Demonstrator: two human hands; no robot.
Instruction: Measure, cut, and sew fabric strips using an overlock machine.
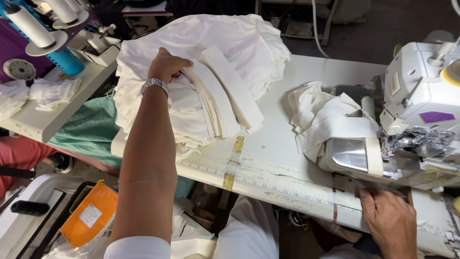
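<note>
On soft cream fabric stack [191,110], left hand [167,64], flat strips [225,96].

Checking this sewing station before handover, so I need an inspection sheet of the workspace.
Surface: white table with a measuring tape along its front edge.
Job's things: stack of cream fabric strips on a pile of white cloth.
Clutter: loose strips by the sewing machine.
Grippers: left hand on the stack; right hand resting on the table edge.
Cables: white cord behind the table.
Surroundings: thread cones, orange packet.
</note>
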